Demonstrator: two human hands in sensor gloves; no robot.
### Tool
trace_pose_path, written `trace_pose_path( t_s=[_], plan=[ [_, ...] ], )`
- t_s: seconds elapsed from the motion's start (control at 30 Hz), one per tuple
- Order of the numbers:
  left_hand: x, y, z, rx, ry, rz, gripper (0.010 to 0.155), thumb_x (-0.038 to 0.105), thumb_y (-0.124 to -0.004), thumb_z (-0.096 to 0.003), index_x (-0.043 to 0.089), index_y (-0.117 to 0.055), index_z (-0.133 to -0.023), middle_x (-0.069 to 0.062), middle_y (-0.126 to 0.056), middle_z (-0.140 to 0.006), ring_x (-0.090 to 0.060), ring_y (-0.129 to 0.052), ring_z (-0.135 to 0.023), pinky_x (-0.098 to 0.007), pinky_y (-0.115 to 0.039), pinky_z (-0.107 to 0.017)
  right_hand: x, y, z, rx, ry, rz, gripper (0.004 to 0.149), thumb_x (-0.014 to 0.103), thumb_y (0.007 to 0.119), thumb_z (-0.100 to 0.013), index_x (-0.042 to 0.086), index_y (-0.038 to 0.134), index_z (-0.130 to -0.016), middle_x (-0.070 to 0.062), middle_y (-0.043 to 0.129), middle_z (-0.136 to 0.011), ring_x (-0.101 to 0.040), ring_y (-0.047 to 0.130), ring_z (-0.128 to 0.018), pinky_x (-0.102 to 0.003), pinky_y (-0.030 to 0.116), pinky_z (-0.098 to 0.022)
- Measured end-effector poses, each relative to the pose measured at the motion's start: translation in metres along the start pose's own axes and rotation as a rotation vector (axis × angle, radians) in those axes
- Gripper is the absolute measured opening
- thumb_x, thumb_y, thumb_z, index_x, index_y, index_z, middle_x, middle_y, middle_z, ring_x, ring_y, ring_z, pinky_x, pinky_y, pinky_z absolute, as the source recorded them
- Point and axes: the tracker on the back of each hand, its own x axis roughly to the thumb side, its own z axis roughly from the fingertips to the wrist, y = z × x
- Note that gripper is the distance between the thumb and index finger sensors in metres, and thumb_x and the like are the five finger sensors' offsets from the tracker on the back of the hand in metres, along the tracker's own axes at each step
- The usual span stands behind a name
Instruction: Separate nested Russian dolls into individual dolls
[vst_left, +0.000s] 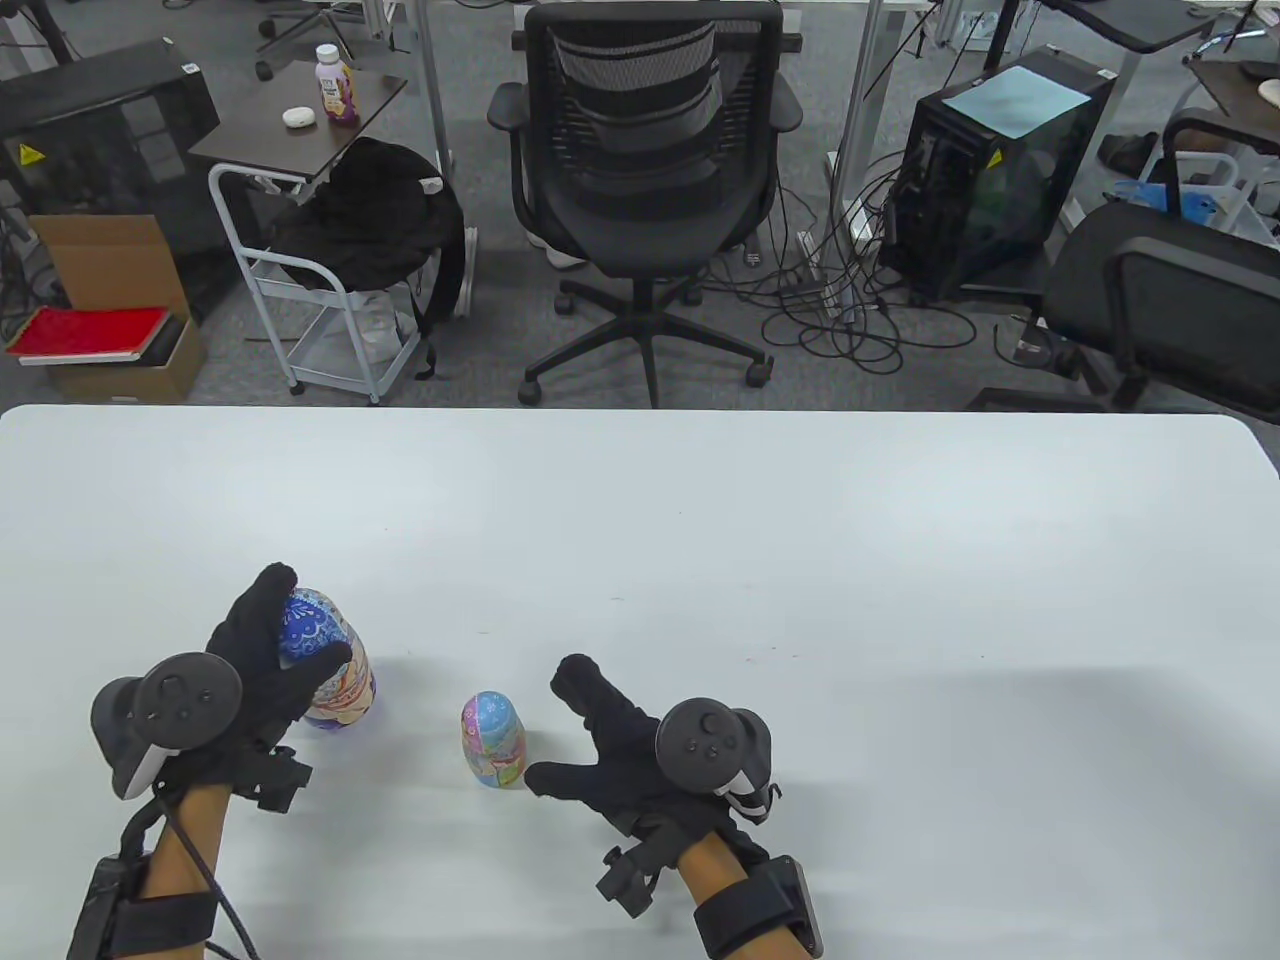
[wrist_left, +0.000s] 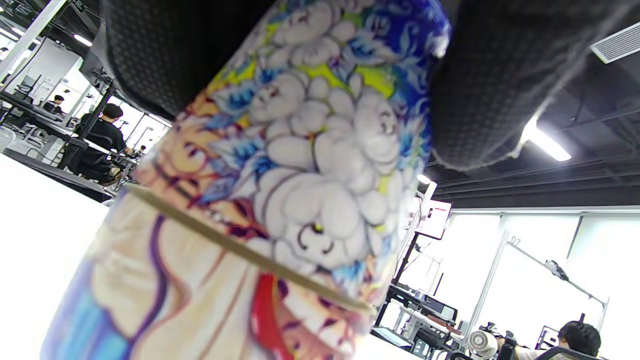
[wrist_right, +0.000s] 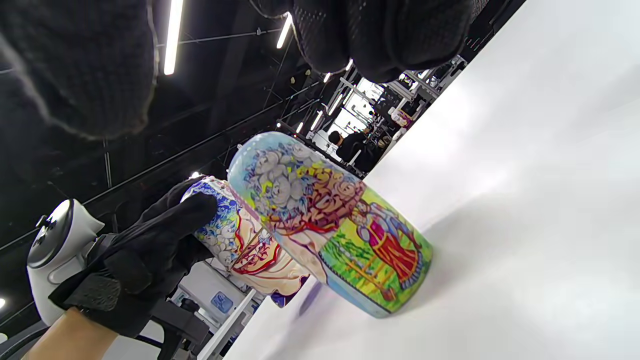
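Dolls near left of table (vst_left: 700, 520). My left hand (vst_left: 255, 665) wraps big doll (vst_left: 330, 660) head; small doll (vst_left: 493, 740) stands free, my right hand (vst_left: 610, 740) beside it, fingers spread. Risk: careless sweep topples small doll (narrow base).

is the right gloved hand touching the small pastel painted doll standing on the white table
Apart. The table view shows white table between the right hand and the small pastel doll; its fingers are spread beside it, not around it.
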Motion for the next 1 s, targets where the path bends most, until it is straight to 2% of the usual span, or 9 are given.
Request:
trace_pose_path(
  t_s=[0.13,0.3,0.4,0.53,0.63,0.7,0.8,0.93,1.0],
  plan=[
    [-0.006,-0.012,-0.004,-0.047,0.013,-0.004,0.091,0.058,-0.086,-0.0522,0.010,-0.043,-0.116,-0.031,-0.065,-0.109,-0.049,-0.084,-0.085,-0.051,-0.079,-0.061,0.000,0.002,0.000,0.010,0.006,0.004,0.103,0.057,0.089,-0.038,0.012,0.034,-0.113,-0.026,0.059,-0.111,-0.050,0.068,-0.095,-0.055,0.065,-0.070],
    [-0.005,-0.018,-0.008,-0.029,0.001,-0.025,0.093,0.059,-0.086,-0.0516,0.011,-0.040,-0.117,-0.030,-0.063,-0.109,-0.049,-0.082,-0.087,-0.052,-0.078,-0.062,0.000,0.002,-0.001,0.017,0.008,0.023,0.102,0.057,0.090,-0.038,0.012,0.036,-0.113,-0.027,0.059,-0.111,-0.051,0.067,-0.096,-0.056,0.064,-0.070],
    [-0.002,-0.013,-0.005,-0.027,-0.008,0.003,0.101,0.060,-0.085,-0.0514,0.009,-0.028,-0.117,-0.035,-0.044,-0.114,-0.060,-0.062,-0.095,-0.061,-0.065,-0.067,0.001,-0.007,-0.001,0.007,0.006,0.062,0.101,0.057,0.090,-0.038,0.013,0.038,-0.113,-0.026,0.059,-0.112,-0.051,0.065,-0.097,-0.056,0.063,-0.071],
    [0.022,0.012,0.003,0.129,-0.119,-0.009,0.100,0.063,-0.084,-0.0509,0.008,-0.032,-0.117,-0.035,-0.040,-0.115,-0.063,-0.051,-0.098,-0.063,-0.058,-0.070,0.001,-0.019,-0.002,-0.027,0.017,0.034,0.099,0.057,0.090,-0.038,0.014,0.041,-0.113,-0.025,0.059,-0.113,-0.050,0.064,-0.098,-0.055,0.062,-0.072],
    [0.052,0.018,0.014,0.149,-0.285,-0.012,0.097,0.063,-0.083,-0.0509,0.010,-0.036,-0.117,-0.031,-0.045,-0.115,-0.058,-0.056,-0.099,-0.059,-0.061,-0.071,-0.004,-0.028,-0.003,-0.014,0.031,0.005,0.099,0.056,0.091,-0.038,0.015,0.041,-0.113,-0.026,0.058,-0.113,-0.051,0.064,-0.098,-0.056,0.061,-0.073],
    [0.069,0.009,0.019,0.081,-0.351,0.045,0.095,0.064,-0.082,-0.0506,0.011,-0.039,-0.117,-0.029,-0.049,-0.115,-0.056,-0.059,-0.099,-0.058,-0.062,-0.071,-0.008,-0.035,-0.002,-0.032,0.041,0.016,0.098,0.056,0.091,-0.038,0.015,0.043,-0.113,-0.025,0.058,-0.113,-0.051,0.063,-0.099,-0.056,0.061,-0.073],
    [0.093,-0.022,0.026,-0.099,-0.394,0.102,0.095,0.064,-0.083,-0.0497,0.011,-0.041,-0.117,-0.028,-0.051,-0.115,-0.056,-0.061,-0.099,-0.058,-0.063,-0.071,-0.019,-0.039,0.002,-0.051,0.048,-0.035,0.097,0.057,0.090,-0.038,0.015,0.045,-0.113,-0.026,0.058,-0.113,-0.051,0.064,-0.098,-0.056,0.062,-0.072],
    [0.107,-0.061,0.028,-0.299,-0.397,-0.006,0.096,0.065,-0.082,-0.0491,0.010,-0.042,-0.116,-0.029,-0.054,-0.114,-0.056,-0.064,-0.097,-0.058,-0.065,-0.070,-0.028,-0.033,0.005,0.002,0.065,-0.148,0.097,0.056,0.091,-0.039,0.014,0.044,-0.113,-0.027,0.058,-0.112,-0.052,0.063,-0.098,-0.057,0.061,-0.072],
    [0.108,-0.073,0.027,-0.343,-0.373,-0.046,0.094,0.062,-0.083,-0.0497,0.010,-0.041,-0.116,-0.030,-0.055,-0.113,-0.056,-0.066,-0.096,-0.058,-0.066,-0.069,-0.028,-0.031,0.005,0.019,0.056,-0.157,0.097,0.056,0.091,-0.039,0.013,0.044,-0.113,-0.027,0.058,-0.112,-0.051,0.064,-0.097,-0.057,0.062,-0.072]
  ],
)
